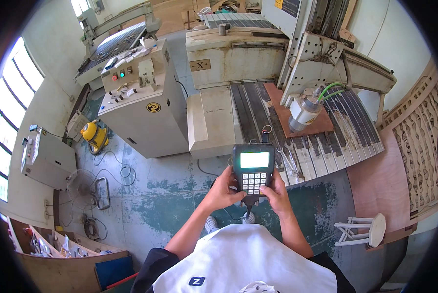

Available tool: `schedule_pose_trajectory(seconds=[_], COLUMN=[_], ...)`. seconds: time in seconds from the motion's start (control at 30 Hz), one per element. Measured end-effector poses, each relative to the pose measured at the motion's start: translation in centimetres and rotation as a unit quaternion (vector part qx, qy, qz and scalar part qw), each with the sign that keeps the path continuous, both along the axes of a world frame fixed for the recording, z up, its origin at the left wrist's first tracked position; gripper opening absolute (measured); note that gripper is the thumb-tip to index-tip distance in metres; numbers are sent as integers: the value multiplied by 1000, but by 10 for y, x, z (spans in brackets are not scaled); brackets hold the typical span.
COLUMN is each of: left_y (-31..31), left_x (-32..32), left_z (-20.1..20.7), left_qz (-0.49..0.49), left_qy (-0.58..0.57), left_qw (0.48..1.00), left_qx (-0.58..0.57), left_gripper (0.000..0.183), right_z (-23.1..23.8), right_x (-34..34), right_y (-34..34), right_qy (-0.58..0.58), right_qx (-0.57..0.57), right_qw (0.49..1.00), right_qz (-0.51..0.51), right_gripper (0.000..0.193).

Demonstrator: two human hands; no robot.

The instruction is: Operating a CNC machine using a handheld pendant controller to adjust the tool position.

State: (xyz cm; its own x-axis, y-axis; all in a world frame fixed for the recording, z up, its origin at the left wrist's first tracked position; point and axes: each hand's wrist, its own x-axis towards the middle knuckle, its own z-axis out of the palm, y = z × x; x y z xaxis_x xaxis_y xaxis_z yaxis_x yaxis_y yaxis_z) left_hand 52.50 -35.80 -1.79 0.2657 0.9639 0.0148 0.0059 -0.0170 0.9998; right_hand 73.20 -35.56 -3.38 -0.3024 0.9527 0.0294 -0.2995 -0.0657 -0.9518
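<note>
Both my hands hold a black handheld controller (235, 168) in front of my body. It has a lit screen (254, 159) and a keypad of pale square buttons (250, 181). My left hand (224, 189) grips its left side, with the thumb by the lower keys. My right hand (276, 193) grips the right side, its thumb on or just over the lower right keys. A cable (249, 210) hangs from the controller's lower end. Beyond it stands a CNC router, whose silver spindle (304, 113) is over a reddish-brown board (280, 105) on the slatted bed (321, 161).
Several wrenches (290, 163) lie at the bed's near edge. A grey control cabinet (146, 122) with buttons stands left of the machine. Farther left are a yellow vacuum-like device (94, 136), a fan (82, 188) and floor cables (126, 171). A white folding stool (375, 230) is at right.
</note>
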Motion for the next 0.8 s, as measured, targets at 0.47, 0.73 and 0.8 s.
schedule_pose_trajectory(seconds=[0.47,0.73,0.8], left_y=[-2,0,0], left_x=[6,2,0], left_z=[-8,-16,-14], left_qz=[41,-16,-17], left_qy=[-65,-53,-34], left_qw=[996,998,999], left_qx=[-42,3,-12], left_gripper=[46,61,63], right_z=[0,-4,-3], right_x=[-2,-1,1], right_y=[-4,-3,-3], right_qy=[1,-5,2], right_qx=[-2,28,-3], right_qw=[1000,999,1000], right_qz=[2,-22,4], right_gripper=[66,62,66])
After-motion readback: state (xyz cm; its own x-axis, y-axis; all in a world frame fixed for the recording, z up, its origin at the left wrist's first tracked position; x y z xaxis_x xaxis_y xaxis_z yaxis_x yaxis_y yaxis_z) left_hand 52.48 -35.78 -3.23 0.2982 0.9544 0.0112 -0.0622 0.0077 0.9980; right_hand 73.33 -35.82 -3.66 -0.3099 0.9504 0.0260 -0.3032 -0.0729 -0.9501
